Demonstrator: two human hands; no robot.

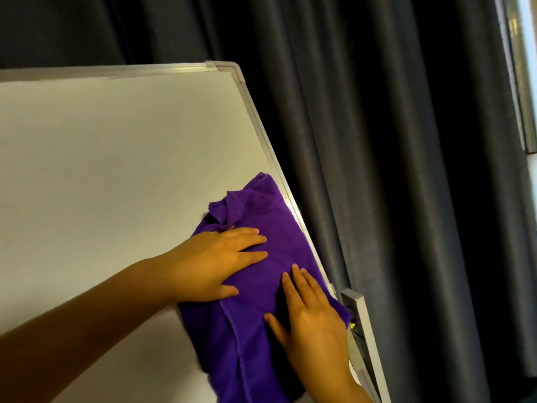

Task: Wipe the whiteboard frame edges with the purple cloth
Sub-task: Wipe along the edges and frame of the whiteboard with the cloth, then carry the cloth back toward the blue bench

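1. The purple cloth (261, 257) is lying bunched in the lower centre of the picture, against the whiteboard (101, 170) and touching its right frame edge (263, 132).
2. The left hand (215, 263) is pressing flat on the cloth's left part, fingers stretched out and close together, gripping nothing.
3. The right hand (313, 318) is also lying flat and open on the cloth, lower right.
4. A dark curtain (392, 170) is hanging behind the board.
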